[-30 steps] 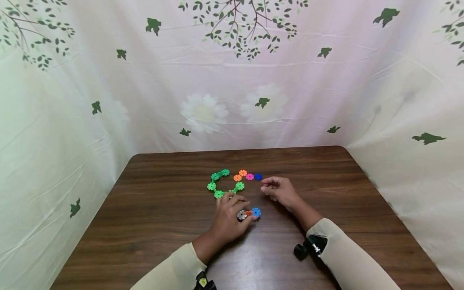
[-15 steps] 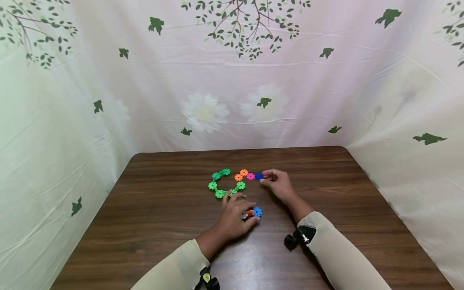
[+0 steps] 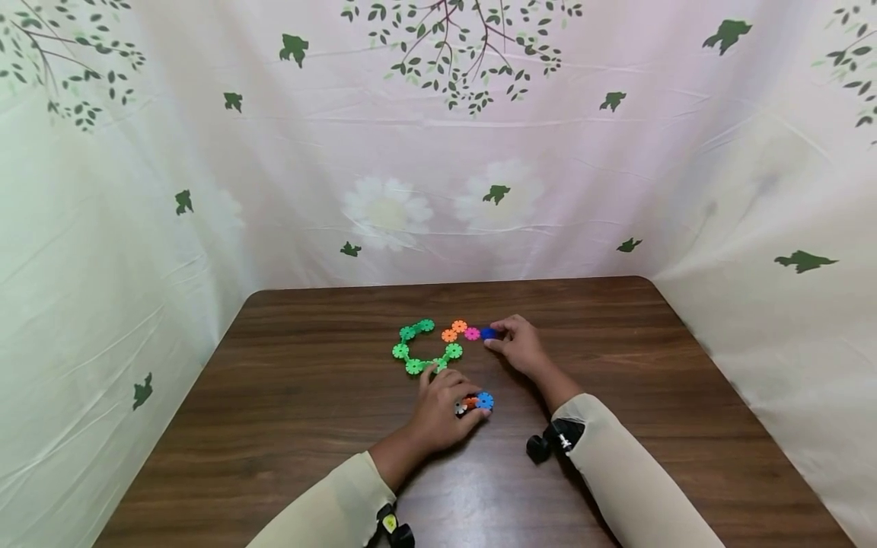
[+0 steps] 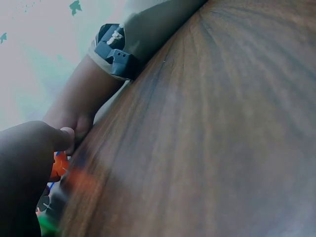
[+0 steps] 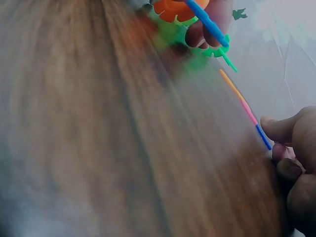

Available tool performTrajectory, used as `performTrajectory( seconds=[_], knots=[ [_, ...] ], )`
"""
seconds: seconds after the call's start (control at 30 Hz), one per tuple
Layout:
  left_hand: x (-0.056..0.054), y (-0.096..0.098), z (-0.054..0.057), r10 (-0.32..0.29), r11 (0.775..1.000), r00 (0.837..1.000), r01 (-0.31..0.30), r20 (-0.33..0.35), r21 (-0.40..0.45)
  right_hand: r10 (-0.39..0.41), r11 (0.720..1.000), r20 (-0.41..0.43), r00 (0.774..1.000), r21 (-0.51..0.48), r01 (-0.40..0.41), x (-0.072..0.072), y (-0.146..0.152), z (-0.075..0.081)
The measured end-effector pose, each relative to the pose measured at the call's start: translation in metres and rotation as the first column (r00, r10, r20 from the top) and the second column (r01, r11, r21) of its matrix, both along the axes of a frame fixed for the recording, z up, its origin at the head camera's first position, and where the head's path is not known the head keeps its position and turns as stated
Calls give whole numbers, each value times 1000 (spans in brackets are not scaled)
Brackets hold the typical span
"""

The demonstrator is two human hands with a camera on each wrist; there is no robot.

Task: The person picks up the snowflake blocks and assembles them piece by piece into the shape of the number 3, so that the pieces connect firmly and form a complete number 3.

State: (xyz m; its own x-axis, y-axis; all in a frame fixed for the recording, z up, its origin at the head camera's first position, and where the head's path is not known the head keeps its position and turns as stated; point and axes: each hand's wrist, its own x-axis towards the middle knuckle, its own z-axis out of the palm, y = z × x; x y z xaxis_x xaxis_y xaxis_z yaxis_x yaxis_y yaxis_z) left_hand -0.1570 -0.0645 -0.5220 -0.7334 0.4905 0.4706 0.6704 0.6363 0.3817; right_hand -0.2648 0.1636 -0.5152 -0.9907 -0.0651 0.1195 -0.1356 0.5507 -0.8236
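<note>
My left hand (image 3: pixel 437 411) holds a short chain of notched snowflake discs between thumb and fingers. Its light blue disc (image 3: pixel 486 401) sticks out at the right, with orange-red and grey discs partly hidden by the fingers; the right wrist view shows the light blue disc (image 5: pixel 207 22) edge-on. Farther back, my right hand (image 3: pixel 522 348) pinches the dark blue disc (image 3: pixel 487 333) at the right end of a flat row. A pink disc (image 3: pixel 472 333) and two orange discs (image 3: pixel 459 326) continue that row leftward. In the right wrist view, thumb and fingers close around the row's blue end (image 5: pixel 264 138).
A curved chain of green discs (image 3: pixel 400 351) lies left of the orange discs, its near side close to my left fingertips. The brown wooden table (image 3: pixel 308 426) ends in front of a printed curtain (image 3: pixel 438 152). Black cameras (image 3: pixel 538 449) sit on both wrists.
My right hand has moved left and slightly away from me, from beside the row onto its dark blue disc. My left hand has shifted slightly over its chain, covering more of the grey disc.
</note>
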Motion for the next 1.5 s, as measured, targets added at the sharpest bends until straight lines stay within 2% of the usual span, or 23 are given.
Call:
performTrajectory(
  seconds=[0.23, 0.43, 0.63, 0.9, 1.1, 1.2, 1.33, 1.5],
  knots=[
    [0, -1, 0, -26, 999, 997, 25, 74, 21, -4, 997, -15, 1000, 71, 5, -5, 0, -2],
    [1, -1, -1, -24, 999, 996, 21, 87, 30, -4, 995, -7, 1000, 103, 5, -5, 0, -1],
    [2, -1, -2, -19, 999, 997, 17, 80, 30, 11, 1000, 37, 999, 21, -11, -3, 4, -2],
    [3, 0, -1, -26, 999, 992, 23, 125, 25, 43, 992, 74, 996, -119, -34, 5, 13, -4],
    [4, 0, -2, -37, 998, 994, 33, 103, 46, 80, 990, 65, 995, -123, -72, 12, 15, -5],
    [2, 0, -3, -45, 997, 997, 41, 67, 68, 119, 988, 32, 992, -102, -116, 17, 17, -5],
    [0, -1, -2, -53, 994, 998, 49, 38, 96, 148, 981, 23, 989, -127, -144, 26, 18, -3],
    [0, -3, 1, -49, 995, 994, 40, 98, 93, 165, 971, 55, 985, -184, -152, 36, 18, -2]
  ],
)
